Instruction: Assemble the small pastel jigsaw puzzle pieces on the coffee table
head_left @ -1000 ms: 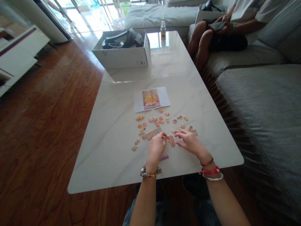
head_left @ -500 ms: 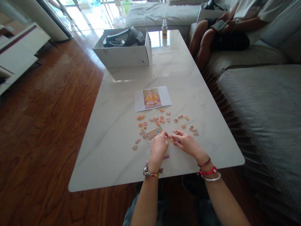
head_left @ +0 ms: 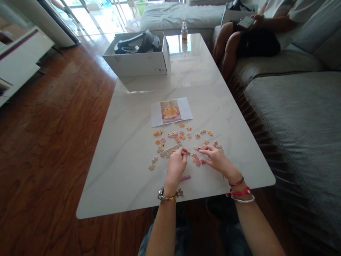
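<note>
My left hand [head_left: 176, 165] is closed in a pinch, a small pink-orange jigsaw puzzle piece [head_left: 188, 154] showing at its fingertips. Just left of it lies a joined strip of puzzle pieces [head_left: 170, 150], partly covered by the fingers. My right hand [head_left: 217, 160] has thumb and fingers apart. Its index fingertip reaches a loose piece near a row of pieces [head_left: 196, 148]. Between the hands lies a small joined pink-and-orange section [head_left: 196, 160]. A purple strip [head_left: 185, 177] rests nearer me, below the left hand.
Several loose pieces [head_left: 182, 135] are scattered on the white marble-patterned table [head_left: 119, 170]. Behind them lies a printed reference picture [head_left: 170, 111]. A white box [head_left: 141, 65] holding a dark device and a bottle [head_left: 184, 32] stand farther back. A person holding a phone [head_left: 246, 22] sits on the sofa [head_left: 295, 96].
My hands have moved apart, the left slightly left and the right slightly right. The right fingers have spread, uncovering the pink-and-orange section between them. The seated person's phone has shifted.
</note>
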Demonstrator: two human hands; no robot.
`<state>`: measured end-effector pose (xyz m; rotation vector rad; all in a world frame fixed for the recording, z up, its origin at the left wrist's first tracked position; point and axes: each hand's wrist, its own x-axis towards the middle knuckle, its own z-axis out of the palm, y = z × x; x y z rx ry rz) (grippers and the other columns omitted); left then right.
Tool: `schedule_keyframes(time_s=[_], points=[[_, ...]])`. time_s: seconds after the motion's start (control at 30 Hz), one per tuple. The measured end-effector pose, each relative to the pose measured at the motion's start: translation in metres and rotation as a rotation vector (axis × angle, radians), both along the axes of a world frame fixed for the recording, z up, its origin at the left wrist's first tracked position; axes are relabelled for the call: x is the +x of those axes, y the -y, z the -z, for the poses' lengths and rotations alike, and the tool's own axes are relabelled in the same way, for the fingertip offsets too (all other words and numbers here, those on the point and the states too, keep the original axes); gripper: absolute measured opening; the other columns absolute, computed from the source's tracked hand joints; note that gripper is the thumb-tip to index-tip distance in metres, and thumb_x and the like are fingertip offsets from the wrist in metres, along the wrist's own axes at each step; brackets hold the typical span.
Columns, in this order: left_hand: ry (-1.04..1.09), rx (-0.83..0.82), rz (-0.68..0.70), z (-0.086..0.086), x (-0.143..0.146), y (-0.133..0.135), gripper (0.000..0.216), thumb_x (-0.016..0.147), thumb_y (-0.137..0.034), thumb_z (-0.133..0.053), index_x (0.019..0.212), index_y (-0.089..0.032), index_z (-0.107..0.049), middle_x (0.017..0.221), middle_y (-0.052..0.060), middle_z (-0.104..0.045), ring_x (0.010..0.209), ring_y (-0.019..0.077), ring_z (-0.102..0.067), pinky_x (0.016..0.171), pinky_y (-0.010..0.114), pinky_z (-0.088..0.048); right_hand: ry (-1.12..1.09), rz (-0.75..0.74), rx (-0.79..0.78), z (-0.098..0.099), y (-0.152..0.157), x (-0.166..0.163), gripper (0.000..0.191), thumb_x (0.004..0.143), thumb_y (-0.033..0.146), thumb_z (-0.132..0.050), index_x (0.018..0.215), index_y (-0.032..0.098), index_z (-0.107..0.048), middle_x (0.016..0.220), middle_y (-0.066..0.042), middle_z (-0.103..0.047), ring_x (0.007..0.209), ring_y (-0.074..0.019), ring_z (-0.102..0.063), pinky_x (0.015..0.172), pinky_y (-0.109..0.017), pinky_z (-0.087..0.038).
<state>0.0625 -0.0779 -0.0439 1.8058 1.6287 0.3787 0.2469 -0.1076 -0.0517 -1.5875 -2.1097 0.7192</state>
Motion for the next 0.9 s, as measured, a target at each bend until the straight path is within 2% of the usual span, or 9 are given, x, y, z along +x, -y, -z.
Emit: schedule_keyframes(time_s=[0.17, 0.33, 0.5, 0.67, 0.77, 0.9], points=[[0.039, -0.072, 0.038, -0.007, -0.004, 0.002, 0.016, 0.076, -0.018, -0.042, 0.079, -0.019, -0.058, 0.079, 0.002, -0.065, 0.067, 0.0112, -0.056, 0.062, 0.022, -0.040, -0.025, 0.027, -0.048, -0.005, 0.003, 0.024, 0.022, 0.072, 0.020, -0.059, 0.094, 0.021, -0.060, 0.086, -0.002, -0.054, 0.074, -0.0120, -0.055, 0.073, -0.027, -0.046], [0.136, -0.135, 0.099, -0.015, 0.001, 0.003, 0.016, 0.077, -0.022, -0.042, 0.082, -0.019, -0.057, 0.076, 0.001, -0.065, 0.065, 0.0101, -0.056, 0.061, 0.020, -0.041, 0.015, -0.042, -0.070, 0.002, 0.004, 0.010, 0.021, 0.067, 0.019, -0.064, 0.087, 0.021, -0.061, 0.092, -0.003, -0.053, 0.082, -0.0139, -0.055, 0.075, -0.027, -0.044], [0.112, -0.099, 0.090, -0.011, 0.006, 0.003, 0.015, 0.076, -0.019, -0.043, 0.083, -0.018, -0.057, 0.078, 0.002, -0.065, 0.066, 0.0105, -0.057, 0.061, 0.021, -0.041, 0.072, -0.039, -0.080, 0.004, 0.002, 0.000, 0.012, 0.067, 0.015, -0.060, 0.079, 0.018, -0.058, 0.094, -0.004, -0.053, 0.082, -0.0139, -0.055, 0.074, -0.027, -0.043], [0.136, -0.065, 0.188, -0.006, 0.022, 0.010, 0.017, 0.079, -0.019, -0.040, 0.085, -0.019, -0.055, 0.076, 0.001, -0.064, 0.067, 0.0099, -0.058, 0.063, 0.021, -0.042, 0.041, 0.044, -0.079, -0.003, 0.004, 0.022, 0.011, 0.067, 0.016, -0.059, 0.077, 0.016, -0.056, 0.081, -0.003, -0.054, 0.067, -0.0110, -0.053, 0.063, -0.023, -0.043], [0.039, 0.012, 0.246, -0.004, 0.038, 0.020, 0.018, 0.082, -0.020, -0.038, 0.087, -0.019, -0.055, 0.080, 0.003, -0.063, 0.070, 0.0111, -0.058, 0.063, 0.021, -0.042, -0.003, 0.138, -0.089, -0.009, 0.006, 0.039, 0.011, 0.067, 0.017, -0.058, 0.078, 0.017, -0.056, 0.076, -0.001, -0.058, 0.062, -0.0103, -0.052, 0.059, -0.022, -0.042], [-0.221, 0.045, 0.279, -0.004, 0.058, 0.036, 0.022, 0.085, -0.022, -0.034, 0.094, -0.021, -0.054, 0.083, 0.006, -0.061, 0.071, 0.0147, -0.059, 0.058, 0.023, -0.041, -0.059, 0.216, -0.088, -0.012, 0.008, 0.045, 0.011, 0.069, 0.018, -0.056, 0.080, 0.017, -0.058, 0.072, 0.000, -0.062, 0.058, -0.0101, -0.053, 0.058, -0.023, -0.043]])
